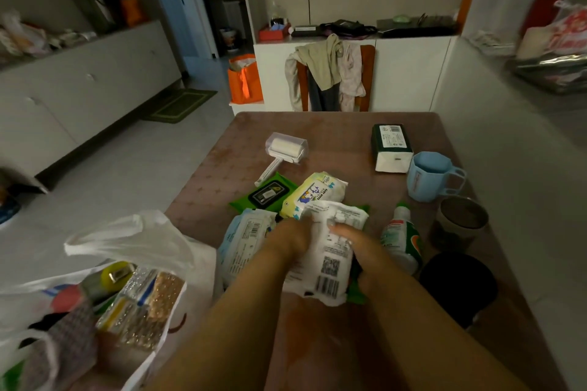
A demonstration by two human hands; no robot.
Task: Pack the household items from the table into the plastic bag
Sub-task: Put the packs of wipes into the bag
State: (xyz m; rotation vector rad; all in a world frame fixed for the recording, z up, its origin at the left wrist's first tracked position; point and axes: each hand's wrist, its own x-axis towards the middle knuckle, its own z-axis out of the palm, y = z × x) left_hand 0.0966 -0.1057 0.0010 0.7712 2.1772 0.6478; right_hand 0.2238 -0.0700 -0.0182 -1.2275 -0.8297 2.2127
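Observation:
A white wipes pack (pixel 330 251) with barcodes lies on a pile of wipes packs at the table's middle. My left hand (pixel 290 240) and my right hand (pixel 355 243) grip it from either side. Under and around it lie a yellow baby-wipes pack (pixel 314 192), a green pack with a black lid (pixel 265 195) and a white and blue pack (pixel 243 238). The white plastic bag (pixel 133 238) stands open at the table's near left, with sponges (pixel 143 305) and cloths inside.
On the brown table (pixel 333 136) also lie a lint roller (pixel 286 149), a dark green tissue pack (pixel 392 146), a blue mug (pixel 428 174), a metal cup (pixel 460 219), a green and white bottle (pixel 403 238) and a black round object (pixel 457 286). A clothes-draped chair (pixel 330 73) stands beyond.

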